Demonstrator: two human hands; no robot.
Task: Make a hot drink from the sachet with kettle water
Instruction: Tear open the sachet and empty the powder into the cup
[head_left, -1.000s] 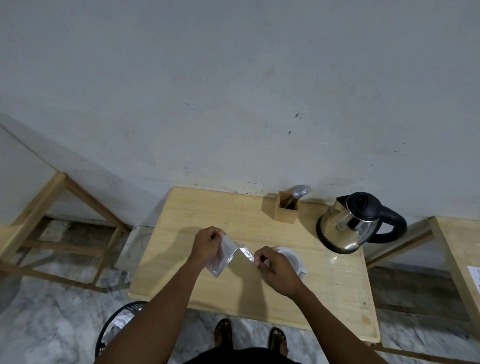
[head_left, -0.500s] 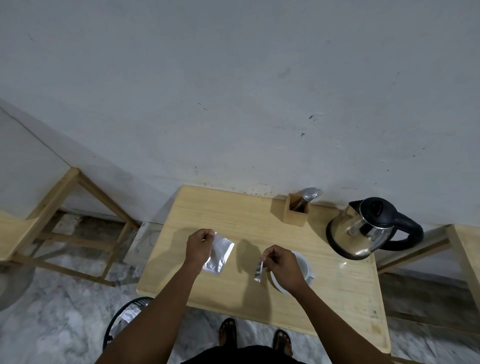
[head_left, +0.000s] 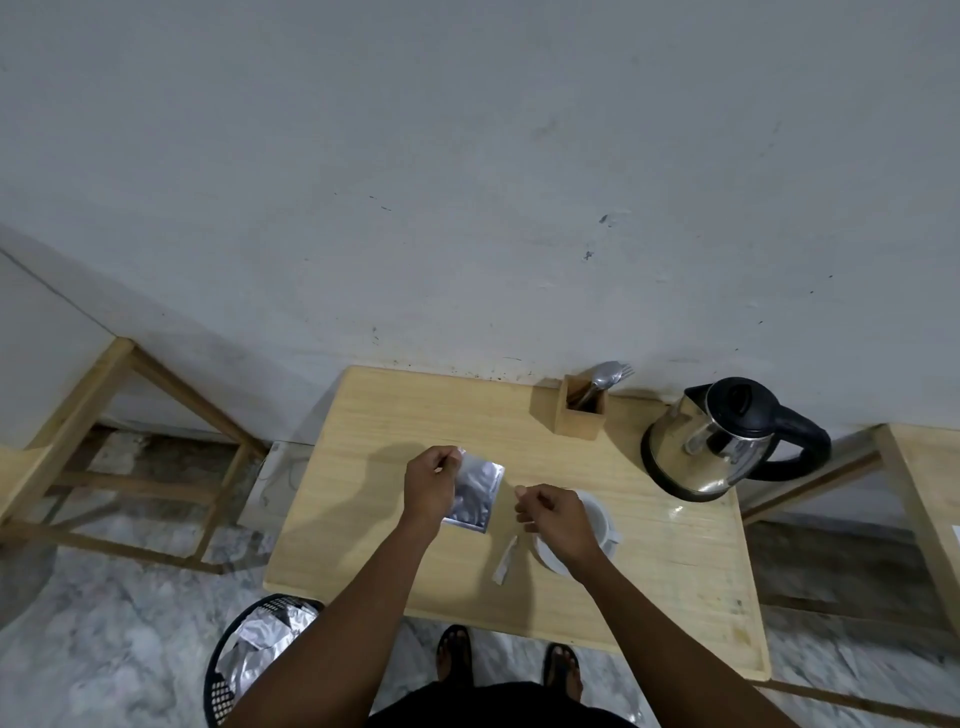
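Left hand pinches silver sachet; right hand loosely curled, grip unclear, half-hiding white cup.

A wooden cutlery holder stands by the wall; a black basket holds crumpled foil on the floor

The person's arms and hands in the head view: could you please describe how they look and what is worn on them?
Both forearms are bare, with no sleeves in view. The left hand and right hand wear no gloves, and no watch, ring or bracelet shows on the wrists or fingers. Lower down, only dark clothing and dark open sandals appear.
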